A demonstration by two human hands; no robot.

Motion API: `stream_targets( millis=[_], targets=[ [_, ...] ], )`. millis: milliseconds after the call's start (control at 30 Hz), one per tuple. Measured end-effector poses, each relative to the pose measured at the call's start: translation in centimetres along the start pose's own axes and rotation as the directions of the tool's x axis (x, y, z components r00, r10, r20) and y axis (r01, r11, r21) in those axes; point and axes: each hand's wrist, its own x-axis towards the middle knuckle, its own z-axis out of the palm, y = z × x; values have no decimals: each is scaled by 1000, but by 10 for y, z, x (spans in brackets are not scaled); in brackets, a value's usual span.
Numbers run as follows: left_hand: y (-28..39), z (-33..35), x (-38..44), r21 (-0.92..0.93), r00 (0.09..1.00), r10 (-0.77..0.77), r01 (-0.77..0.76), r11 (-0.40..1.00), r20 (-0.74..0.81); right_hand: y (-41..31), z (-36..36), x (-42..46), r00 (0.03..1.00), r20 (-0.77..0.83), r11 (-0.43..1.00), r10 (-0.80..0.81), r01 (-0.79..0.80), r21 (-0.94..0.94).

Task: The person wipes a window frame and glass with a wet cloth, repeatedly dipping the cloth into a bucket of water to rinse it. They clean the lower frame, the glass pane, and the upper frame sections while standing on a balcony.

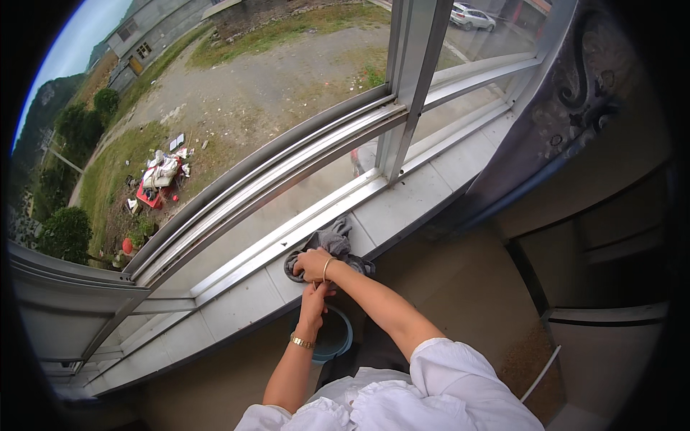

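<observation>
A crumpled grey cloth (335, 241) lies on the white tiled window sill (237, 303) before me. My right hand (314, 264), with a thin bangle at the wrist, rests on the cloth's left part; its fingers are bent into the fabric. Just below it is my left hand (317, 296), with a gold-coloured watch or bracelet at the wrist. Its raised fingers meet the underside of my right hand at the sill's edge, and whether they pinch anything is hidden.
Below the sill stands a blue bucket (349, 336). A metal window frame (401, 108) rises behind the sill, with an open pane onto a yard. A patterned curtain (539, 124) hangs at the right. Dark specks dot the sill.
</observation>
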Motion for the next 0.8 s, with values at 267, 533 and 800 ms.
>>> stream_targets(
  millis=[267,533,800],
  targets=[
    [-15,-83,-96,-169,940,266,-304,938,-215,-44,58,-59,911,-201,-387,361,343,856],
    [-9,-57,-123,-59,906,421,-422,905,-32,-107,53,-118,947,-304,445,108,227,866],
    [-9,-48,-145,-422,776,364,-599,681,-515,-171,17,-172,651,-688,921,-321,385,-65]
  ],
)
